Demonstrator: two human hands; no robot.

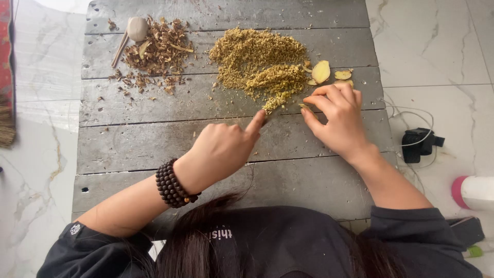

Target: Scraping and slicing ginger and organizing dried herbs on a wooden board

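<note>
A heap of small yellow-green dried bits lies on a grey wooden plank table. The table stands on a white marble floor.

The person's left hand is curled into a loose fist with one finger pointing out. That fingertip touches the bottom tip of the heap. The right hand is just right of the heap's tip, with bent fingers pinched on a tiny bit.

Pale ginger slices touch the heap's right side. A pile of brown dried chips lies left of the heap. A black charger lies on the floor, far right of the heap.
</note>
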